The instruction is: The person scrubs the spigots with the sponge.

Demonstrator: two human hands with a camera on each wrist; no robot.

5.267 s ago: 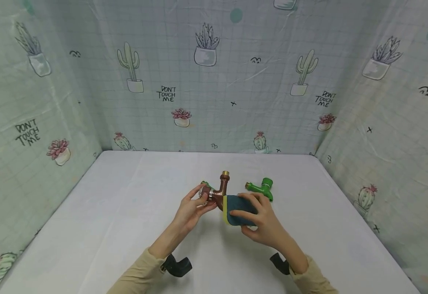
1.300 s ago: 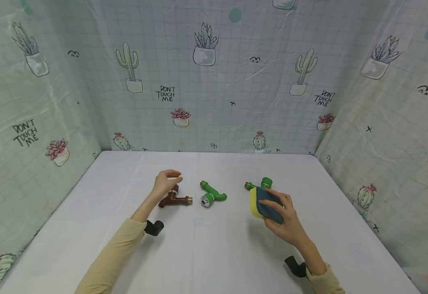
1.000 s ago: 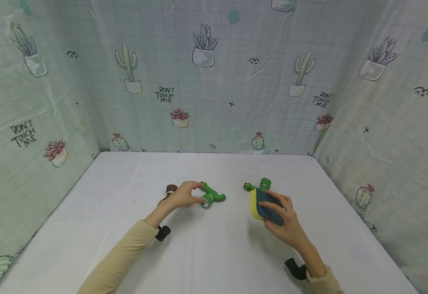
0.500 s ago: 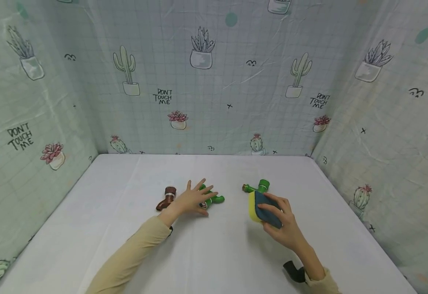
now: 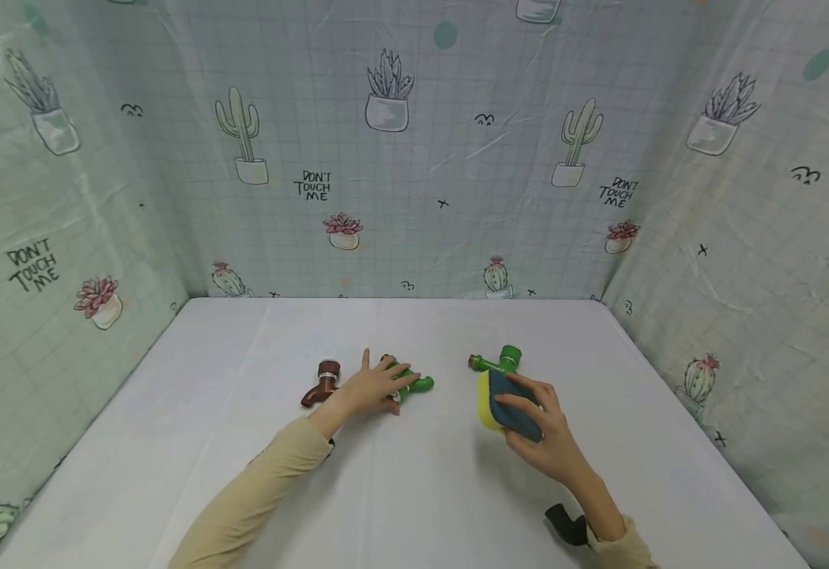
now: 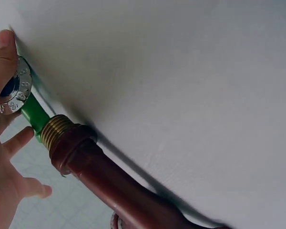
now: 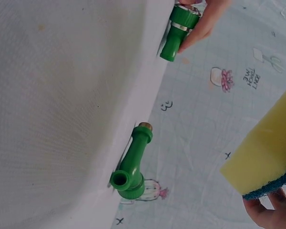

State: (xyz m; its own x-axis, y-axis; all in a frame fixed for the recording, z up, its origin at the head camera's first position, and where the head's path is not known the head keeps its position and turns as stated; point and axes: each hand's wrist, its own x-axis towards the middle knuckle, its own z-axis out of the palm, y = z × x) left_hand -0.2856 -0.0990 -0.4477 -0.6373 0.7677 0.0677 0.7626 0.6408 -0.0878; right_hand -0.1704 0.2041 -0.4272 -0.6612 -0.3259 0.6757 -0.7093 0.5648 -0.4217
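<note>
My left hand [image 5: 366,389] lies over a green faucet [image 5: 423,385] at the table's middle, its fingers spread. In the left wrist view the thumb lies across the rim of that faucet's round silver-faced knob [image 6: 24,83]. To the left of this hand lies a brown faucet [image 5: 327,381], whose brass threaded end [image 6: 57,131] shows in the left wrist view. My right hand [image 5: 552,442] grips a sponge [image 5: 517,407], yellow with a dark blue scouring side, above the table. A second green faucet [image 5: 509,359] lies just behind the sponge.
The white table [image 5: 414,490] reaches back to a cactus-print cloth [image 5: 414,197], which also covers both sides. A black curved piece [image 5: 567,524] sits by my right wrist.
Earlier both hands held the brown faucet and sponge together. The brown faucet now lies on the table; my left hand has moved right onto the middle green faucet. My right hand keeps the sponge.
</note>
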